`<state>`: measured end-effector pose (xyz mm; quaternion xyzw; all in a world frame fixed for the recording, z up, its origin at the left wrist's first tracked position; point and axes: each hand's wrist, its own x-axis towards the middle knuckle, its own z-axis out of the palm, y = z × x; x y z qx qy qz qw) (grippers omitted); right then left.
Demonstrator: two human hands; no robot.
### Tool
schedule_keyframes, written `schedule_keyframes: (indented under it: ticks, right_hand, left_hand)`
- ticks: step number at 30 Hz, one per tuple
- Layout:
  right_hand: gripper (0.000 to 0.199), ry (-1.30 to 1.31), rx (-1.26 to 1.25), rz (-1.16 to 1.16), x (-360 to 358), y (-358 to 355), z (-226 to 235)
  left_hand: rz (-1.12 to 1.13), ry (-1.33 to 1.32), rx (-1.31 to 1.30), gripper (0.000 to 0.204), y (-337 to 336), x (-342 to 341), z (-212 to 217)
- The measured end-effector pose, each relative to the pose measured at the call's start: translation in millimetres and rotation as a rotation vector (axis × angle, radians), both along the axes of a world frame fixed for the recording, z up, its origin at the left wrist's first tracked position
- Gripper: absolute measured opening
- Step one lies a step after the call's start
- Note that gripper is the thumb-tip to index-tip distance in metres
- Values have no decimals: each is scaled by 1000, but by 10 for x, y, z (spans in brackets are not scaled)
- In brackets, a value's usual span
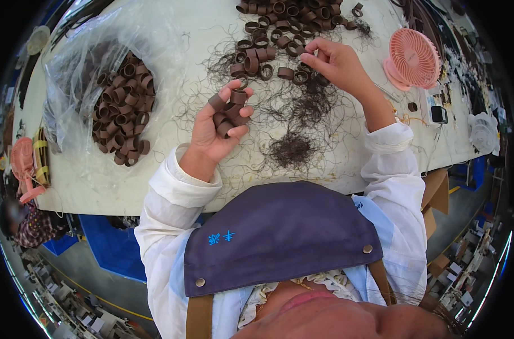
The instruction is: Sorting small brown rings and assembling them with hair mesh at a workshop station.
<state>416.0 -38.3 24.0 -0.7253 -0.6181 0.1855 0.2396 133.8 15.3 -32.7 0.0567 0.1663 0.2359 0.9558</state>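
head view: left hand (209, 134) curls around several brown rings (232, 110). right hand (337, 65) is at the ring pile (261, 55); grip, cannot tell.

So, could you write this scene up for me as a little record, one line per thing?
Left hand: cradling several brown rings
Right hand: fingertips at the loose ring pile; grip unclear
Plastic bag: clear, on the left, with more rings in it
Threads: dark, tangled, strewn between and around the hands
Fan: pink, on the table's right side
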Motion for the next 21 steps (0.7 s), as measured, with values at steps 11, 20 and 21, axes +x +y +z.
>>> schedule_keyframes:
  ticks: [11,20,21]
  right_hand:
    - [28,-301,-2,227,-305,70,-306]
    - [26,-418,-60,263,-398,216,-315]
    - [26,-440,61,297,-357,211,-385]
  left_hand:
    - [-10,-9,48,25,3,-1,-2]
    - [-13,23,67,26,-6,-3,24]
    - [-14,22,68,26,-1,1,33]
